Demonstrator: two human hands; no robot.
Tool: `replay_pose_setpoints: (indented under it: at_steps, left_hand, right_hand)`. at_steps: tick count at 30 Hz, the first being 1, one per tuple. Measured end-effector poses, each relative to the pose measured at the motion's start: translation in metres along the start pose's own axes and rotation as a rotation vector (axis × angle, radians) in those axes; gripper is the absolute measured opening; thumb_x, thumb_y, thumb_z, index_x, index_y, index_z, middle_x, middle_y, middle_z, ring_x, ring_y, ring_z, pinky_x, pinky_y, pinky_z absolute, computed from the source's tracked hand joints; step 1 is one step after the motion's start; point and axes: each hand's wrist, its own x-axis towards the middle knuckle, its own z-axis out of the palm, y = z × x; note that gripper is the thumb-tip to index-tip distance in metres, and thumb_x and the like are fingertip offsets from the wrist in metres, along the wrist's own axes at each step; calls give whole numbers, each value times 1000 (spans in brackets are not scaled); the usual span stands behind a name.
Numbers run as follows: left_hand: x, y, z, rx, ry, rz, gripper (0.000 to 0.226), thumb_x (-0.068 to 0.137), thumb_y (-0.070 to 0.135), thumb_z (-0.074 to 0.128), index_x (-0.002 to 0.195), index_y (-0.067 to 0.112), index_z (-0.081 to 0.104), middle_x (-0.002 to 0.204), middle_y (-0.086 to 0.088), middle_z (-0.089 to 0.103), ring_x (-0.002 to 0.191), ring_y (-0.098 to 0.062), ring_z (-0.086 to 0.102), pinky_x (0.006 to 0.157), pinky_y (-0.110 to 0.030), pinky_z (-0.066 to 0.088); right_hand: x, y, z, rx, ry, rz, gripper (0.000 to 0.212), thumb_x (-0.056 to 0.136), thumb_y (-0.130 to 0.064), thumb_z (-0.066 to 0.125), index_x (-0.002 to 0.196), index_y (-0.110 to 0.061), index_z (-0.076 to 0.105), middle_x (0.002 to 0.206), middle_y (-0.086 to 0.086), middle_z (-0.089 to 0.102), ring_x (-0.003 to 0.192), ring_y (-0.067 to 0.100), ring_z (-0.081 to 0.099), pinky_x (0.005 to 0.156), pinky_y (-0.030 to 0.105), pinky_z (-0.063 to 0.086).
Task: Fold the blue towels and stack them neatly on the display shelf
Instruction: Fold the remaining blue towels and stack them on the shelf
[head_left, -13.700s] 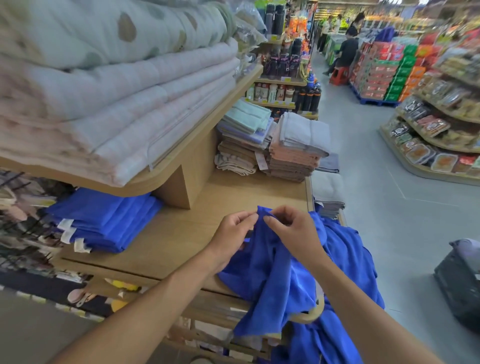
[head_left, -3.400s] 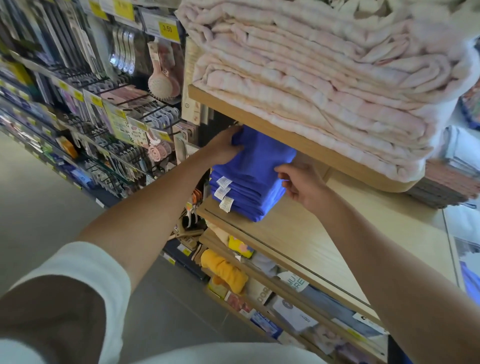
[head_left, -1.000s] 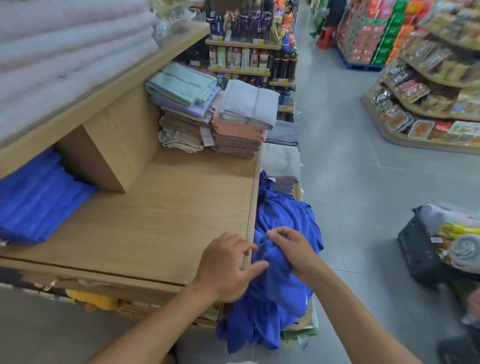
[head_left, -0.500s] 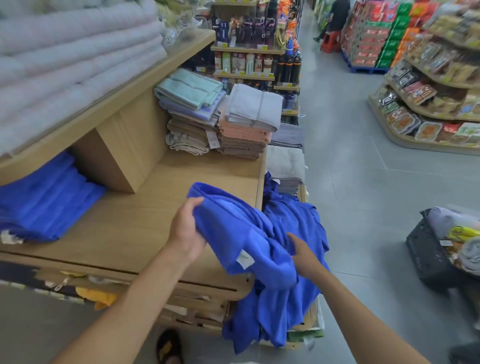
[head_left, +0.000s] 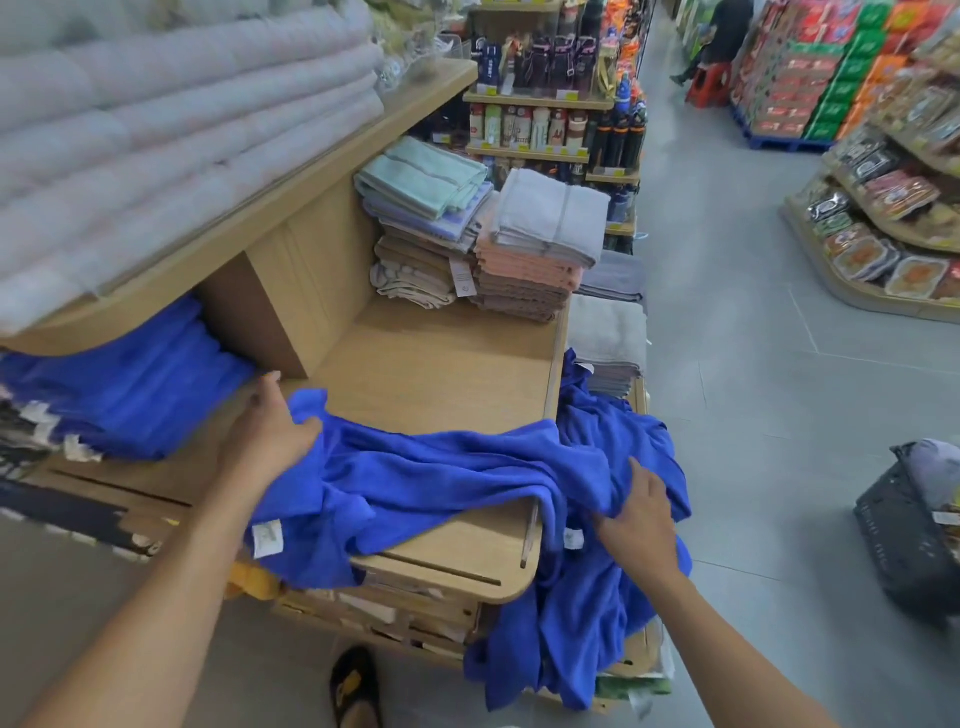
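Left hand (head_left: 270, 436) holds the left end of a loose blue towel (head_left: 441, 473), cloth pinched under the thumb, fingers reaching toward the folded blue stack (head_left: 130, 384). Right hand (head_left: 636, 512) grips the towel's right end, fingers dug into bunched fabric just past the right edge of the display shelf (head_left: 441, 374). Between the hands the towel lies stretched and rumpled across the front of the wooden shelf board, its near-left part drooping over the front lip; a white tag (head_left: 267, 538) shows on that drooping part. The folded stack sits at the shelf's left, tucked under the upper shelf (head_left: 322, 171), white tags along its near edge. More unfolded blue towels (head_left: 597, 613) hang in a heap off the shelf's right end, under and beside the right hand. Pale folded blankets (head_left: 182, 104) are piled on the upper shelf. At the back of the display shelf stand two stacks: mint and lilac towels (head_left: 426, 182) over tan ones, and a grey towel (head_left: 550, 218) over pink and brown. A dark basket (head_left: 914, 545) sits on the floor to the right. One sandalled foot (head_left: 356, 686) shows at the bottom.
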Motion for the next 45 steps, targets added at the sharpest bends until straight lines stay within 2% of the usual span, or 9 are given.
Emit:
replay_pose_setpoints:
  at_steps: [5, 11, 14, 19, 24, 29, 37, 42, 45]
  left_hand:
    - [-21, 8, 36, 112, -181, 511, 77, 84, 21, 70, 154, 29, 37, 148, -3, 50, 136, -26, 47, 108, -40, 42]
    - [-6, 1, 38, 290, -419, 429, 63, 79, 48, 76, 137, 36, 54, 132, 11, 62, 125, -19, 57, 102, -36, 47]
    - [2, 6, 31, 112, -257, 365, 17, 78, 46, 71, 93, 44, 63, 77, 21, 65, 87, -15, 68, 63, -22, 46]
    - [9, -2, 25, -148, -90, 192, 71, 78, 26, 78, 141, 24, 45, 109, -3, 63, 99, -26, 62, 87, -39, 51]
    - [1, -46, 15, 221, -149, -11, 63, 74, 47, 76, 126, 19, 53, 127, -12, 61, 117, -33, 59, 88, -36, 48]
    - [-2, -69, 6, 247, -192, -129, 31, 80, 43, 61, 103, 21, 59, 117, -7, 67, 108, -31, 64, 77, -32, 43]
    - [-27, -77, -17, -378, -292, -234, 20, 92, 11, 46, 86, 10, 65, 81, -12, 71, 68, -27, 71, 50, -41, 60]
    - [-67, -51, -24, -926, -543, -250, 37, 98, 4, 41, 97, 13, 76, 89, -17, 73, 71, -27, 71, 54, -37, 59]
    - [-89, -22, -4, -1082, -701, -338, 37, 93, 3, 41, 102, 10, 76, 88, -15, 63, 76, -25, 60, 62, -29, 47]
  right_hand:
    - [-8, -61, -18, 9, -19, -427, 66, 82, -11, 69, 132, -50, 50, 129, -29, 54, 89, 2, 57, 64, 29, 53]
    - [48, -160, -84, 466, -156, -267, 18, 89, -10, 58, 79, -15, 71, 54, -5, 56, 42, 16, 57, 44, 30, 49]
    - [100, -243, -102, 716, -173, -251, 26, 94, 1, 55, 94, -18, 74, 73, 0, 73, 66, 18, 72, 58, 25, 58]
    - [124, -298, -78, 237, -45, -417, 88, 87, -17, 70, 160, -19, 21, 162, 6, 29, 138, 21, 42, 101, 29, 39]
    - [46, -253, 12, -245, -313, -691, 27, 92, -28, 64, 117, -21, 70, 117, 3, 68, 110, 24, 64, 84, 31, 49]
    - [-23, -206, 79, -517, -438, -771, 42, 88, -56, 59, 126, -35, 59, 118, 0, 56, 111, 27, 57, 89, 39, 49]
    - [1, -183, 31, -367, -437, -800, 11, 98, -31, 59, 107, -25, 63, 105, -2, 59, 97, 26, 63, 84, 39, 49]
    - [61, -176, -68, -196, -33, -716, 14, 92, -17, 65, 99, -29, 69, 88, -12, 51, 81, 17, 58, 71, 29, 41]
    - [67, -166, -95, -368, 123, -547, 37, 90, -8, 61, 123, -22, 68, 116, 4, 60, 103, 33, 61, 85, 42, 50]
